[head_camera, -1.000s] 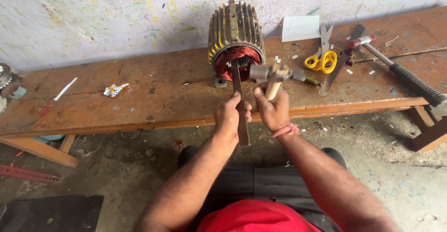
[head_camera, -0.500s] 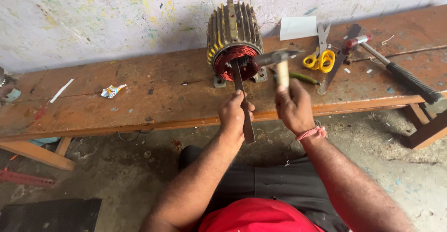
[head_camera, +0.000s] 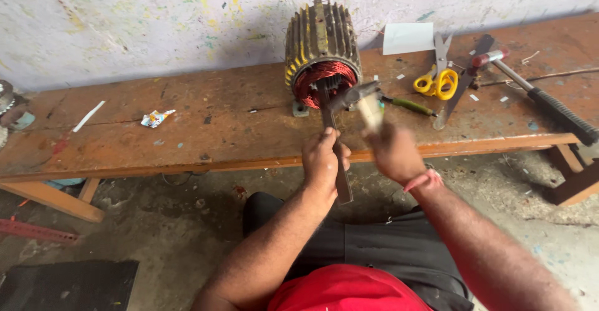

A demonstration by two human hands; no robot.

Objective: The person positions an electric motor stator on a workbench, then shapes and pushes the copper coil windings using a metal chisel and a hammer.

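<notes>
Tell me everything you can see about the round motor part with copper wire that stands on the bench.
The motor part is a ribbed metal cylinder, worn yellow and grey, lying on its side on the wooden bench against the wall. Its open end faces the person and shows reddish copper windings. A flat metal bar, held by the left hand, reaches into the opening.

The ribbed metal motor stator point(head_camera: 322, 49) is grey with worn yellow paint on its fins, and its copper windings point(head_camera: 326, 77) glow reddish-orange. The long wooden bench point(head_camera: 187, 130) is reddish-brown, stained and speckled. The scissors point(head_camera: 438, 74) have yellow handles. The white paper sheet point(head_camera: 408, 38) is plain. The wall point(head_camera: 156, 18) is off-white, dabbed yellow and green. The wrist cord point(head_camera: 422, 180) is pink.
</notes>
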